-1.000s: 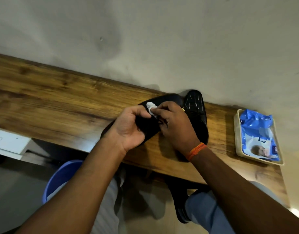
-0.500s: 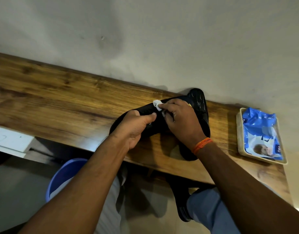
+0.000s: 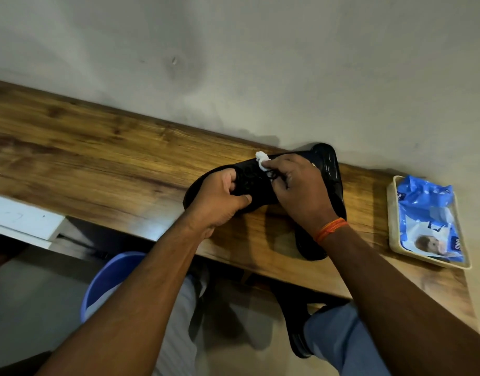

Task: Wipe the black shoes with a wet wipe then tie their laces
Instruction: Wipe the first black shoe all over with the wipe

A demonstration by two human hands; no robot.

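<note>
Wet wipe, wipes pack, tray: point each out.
wet wipe (image 3: 261, 157): head view, white wad above right fingertips.
wipes pack (image 3: 423, 210): head view, blue wrapper's middle.
tray (image 3: 390, 213): head view, left rim.

Wipe slides toward the far edge of the held shoe

The right hand (image 3: 298, 191), pinching the white wet wipe (image 3: 261, 158), now sits further along the black shoe (image 3: 256, 183) than a second ago (the wipe has moved from mid-upper out to the rim nearest the wall), while the left hand (image 3: 220, 202) regrips lower, thumb now under the shoe's near side.
</note>
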